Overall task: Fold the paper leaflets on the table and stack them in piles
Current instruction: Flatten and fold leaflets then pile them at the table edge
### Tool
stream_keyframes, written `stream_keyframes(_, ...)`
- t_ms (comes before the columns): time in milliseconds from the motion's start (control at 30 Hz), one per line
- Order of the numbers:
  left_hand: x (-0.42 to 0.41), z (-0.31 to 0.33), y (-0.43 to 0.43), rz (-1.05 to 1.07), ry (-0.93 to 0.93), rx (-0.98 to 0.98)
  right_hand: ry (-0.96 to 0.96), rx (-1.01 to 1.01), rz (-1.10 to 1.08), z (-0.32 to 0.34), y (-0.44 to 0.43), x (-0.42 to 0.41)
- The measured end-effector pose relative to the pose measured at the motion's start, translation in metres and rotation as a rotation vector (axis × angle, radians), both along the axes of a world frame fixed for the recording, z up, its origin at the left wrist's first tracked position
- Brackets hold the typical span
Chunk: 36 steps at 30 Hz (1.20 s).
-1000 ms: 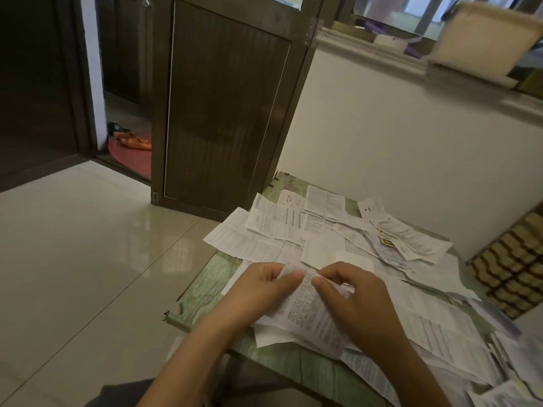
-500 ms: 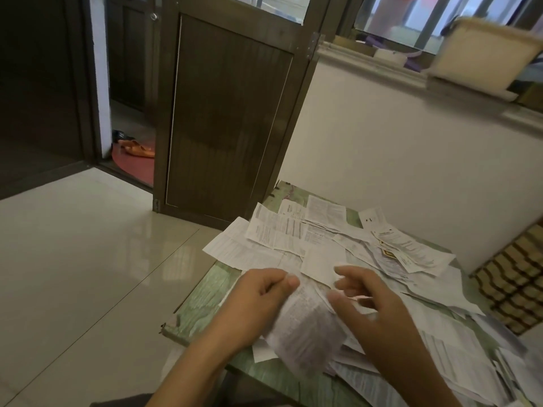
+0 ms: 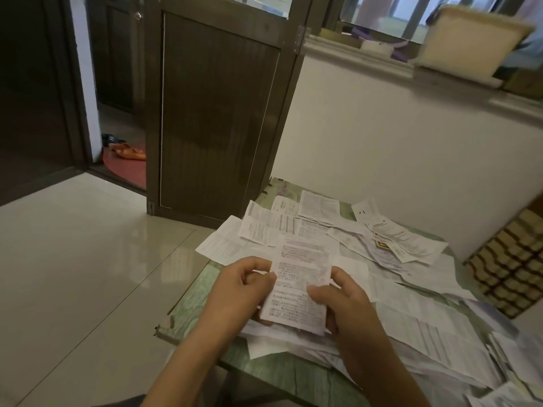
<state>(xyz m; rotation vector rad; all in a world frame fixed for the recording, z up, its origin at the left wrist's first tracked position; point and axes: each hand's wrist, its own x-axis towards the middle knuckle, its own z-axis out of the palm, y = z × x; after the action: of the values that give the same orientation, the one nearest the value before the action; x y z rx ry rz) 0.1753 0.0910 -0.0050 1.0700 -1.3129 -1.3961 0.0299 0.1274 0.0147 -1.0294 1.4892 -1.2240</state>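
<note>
A person holds one printed leaflet (image 3: 299, 277) in both hands over the near left part of the table (image 3: 282, 374), a low one with a green marbled top. The leaflet is a long narrow sheet, lifted off the tabletop with its printed face up toward the camera and its far end pointing to the table's far side. Cross creases show along its length.

The left hand (image 3: 244, 286) pinches the leaflet's left edge, fingers curled in and the thumb tip meeting them on the paper. The right hand (image 3: 343, 301) grips the right edge lower down, with the thumb laid across the printed face and the fingers wrapped behind the sheet. Both forearms come in from the table's near edge.

Loose leaflets (image 3: 411, 304) cover most of the tabletop, flat and overlapping in no order, some hanging over the table's left and right edges. I cannot make out any neat pile among them.

Beyond the table's far left corner stands a dark brown door (image 3: 217, 113). Left of the table lies a pale glossy tiled floor (image 3: 73, 259). Past that floor, through the doorway, orange sandals (image 3: 129, 149) lie on a red mat (image 3: 129, 168). Above the table's far side runs a white sill (image 3: 382, 54) bearing a cream plastic tub (image 3: 467, 39).
</note>
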Motion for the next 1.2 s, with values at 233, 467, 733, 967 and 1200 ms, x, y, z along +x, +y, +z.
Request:
stream_keyframes(233,-0.005,0.000,0.005,-0.058,-0.018,-0.018,0.087,-0.054,0.032,-0.005,0.003,-0.003)
stream_keyframes(467,-0.012,-0.003,0.009,0.015,-0.052,-0.032,-0.057,-0.065,0.023,-0.016,0.002,-0.007)
stream_keyframes(733,-0.014,0.007,0.009,-0.002,0.286,0.287,0.046,-0.190,0.119,-0.015,0.002,-0.010)
stream_keyframes(967,-0.010,0.001,0.012,-0.233,0.147,0.265,0.336,-0.445,0.127,-0.018,0.002,-0.009)
stream_keyframes(1200,-0.009,0.001,0.009,-0.134,0.176,0.169,0.179,-0.205,0.168,-0.006,0.008,-0.011)
